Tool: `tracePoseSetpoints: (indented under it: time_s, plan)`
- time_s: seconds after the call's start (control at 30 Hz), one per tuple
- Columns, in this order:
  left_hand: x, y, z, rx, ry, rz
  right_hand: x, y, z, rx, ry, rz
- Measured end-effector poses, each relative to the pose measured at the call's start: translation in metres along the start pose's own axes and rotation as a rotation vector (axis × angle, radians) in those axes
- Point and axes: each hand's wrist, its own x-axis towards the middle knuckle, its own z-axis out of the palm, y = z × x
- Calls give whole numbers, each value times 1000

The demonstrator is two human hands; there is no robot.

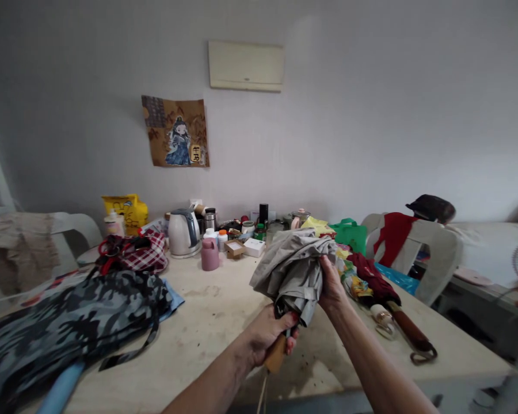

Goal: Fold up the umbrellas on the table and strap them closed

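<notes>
A grey folding umbrella (291,267), its canopy loosely bunched, is held above the table in front of me. My left hand (270,333) wraps round its lower end, where a tan handle (276,353) with a cord shows below the fingers. On the canopy's right side, my right hand (331,284) grips the folded cloth; some of its fingers are hidden behind the fabric. To the right of that hand lies a dark red umbrella (371,276) with a brown handle, beside a patterned yellow one (356,282).
The pale table (211,333) carries a camouflage bag (82,322) on the left. Along the back stand a kettle (183,233), a pink flask (209,254), small boxes (254,247) and a green bag (349,234). White chairs (442,259) flank the table.
</notes>
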Motion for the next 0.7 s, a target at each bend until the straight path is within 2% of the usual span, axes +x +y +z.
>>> tracePoseSetpoints:
  time_s: [0.07,0.2,0.23,0.3,0.37,0.4,0.47,0.53,0.57,0.7]
  plan:
    - [1,-5,5,97,48,35,-3,-4,3,2,49,-16]
    - [-3,-11,16,486,287,140,-2,-15,8,-8,170,-14]
    - [-6,-10,17,561,306,166,-2,-17,10,-4,190,1]
    - [-13,-6,12,601,241,204,-1,-20,13,8,219,23]
    - [-21,2,1,496,158,209,-2,-22,16,13,236,29]
    - [-25,8,-7,424,178,218,-3,-22,16,12,239,25]
    - [-32,21,-21,330,392,298,-4,-22,17,2,227,9]
    - [-38,35,-27,380,633,463,-6,-20,19,-12,203,-7]
    - [-39,42,-26,455,694,546,-7,-18,21,-26,192,-11]
    - [-30,67,-6,804,713,833,-17,-13,35,-106,111,-34]
